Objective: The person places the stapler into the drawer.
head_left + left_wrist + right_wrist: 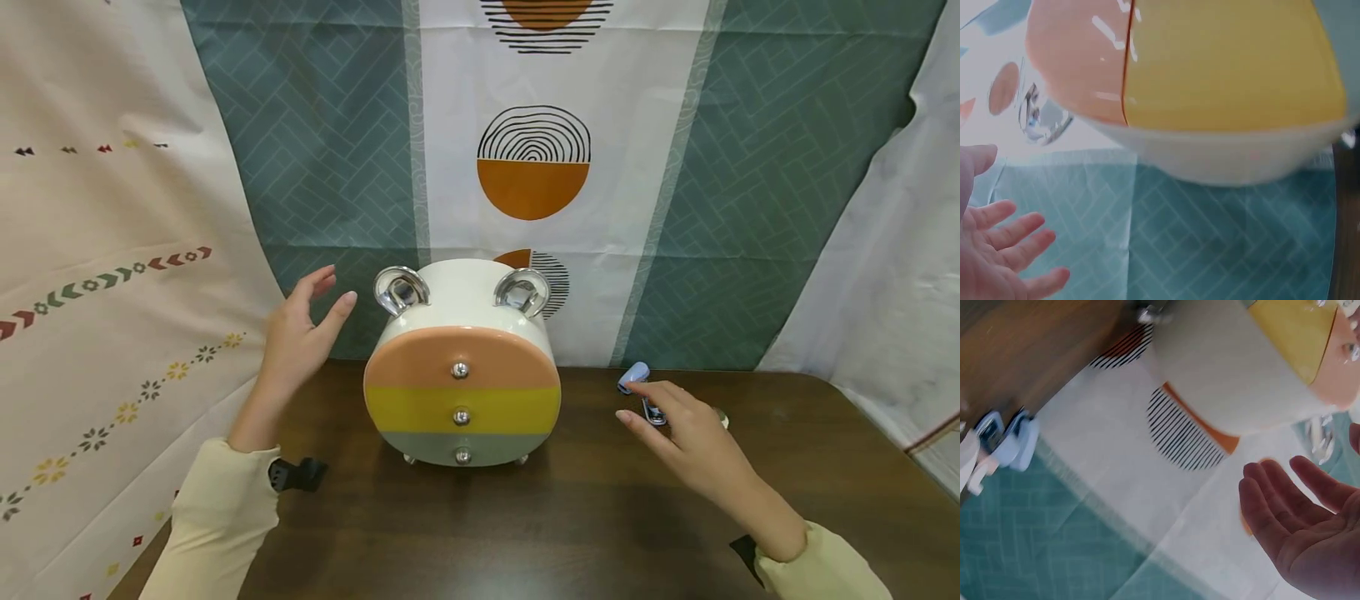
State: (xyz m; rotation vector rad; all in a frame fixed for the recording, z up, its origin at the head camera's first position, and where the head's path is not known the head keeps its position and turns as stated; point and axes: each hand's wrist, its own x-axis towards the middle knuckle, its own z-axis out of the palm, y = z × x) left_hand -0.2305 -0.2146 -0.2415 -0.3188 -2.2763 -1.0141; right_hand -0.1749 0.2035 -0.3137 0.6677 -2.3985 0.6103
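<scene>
A small drawer chest (465,292) stands on the table, its white body fronted by orange, yellow and green drawers with silver knobs. Two silver ears (522,292) rise from its top. To its left my left hand (300,333) hovers in the air, fingers spread and nothing held; the left wrist view shows the palm beside the chest (1229,69). My right hand (693,442) is held over the table to the right, fingers loosely bent and holding nothing. Behind its fingertips lie light-blue small objects (634,377), partly hidden, whose kind I cannot tell.
A dark wooden table (510,533) carries everything. Patterned cloth (322,125) hangs right behind it, with a cream cloth (135,317) on the left and a pale one (892,275) on the right. A small pale item (722,418) peeks out behind my right hand.
</scene>
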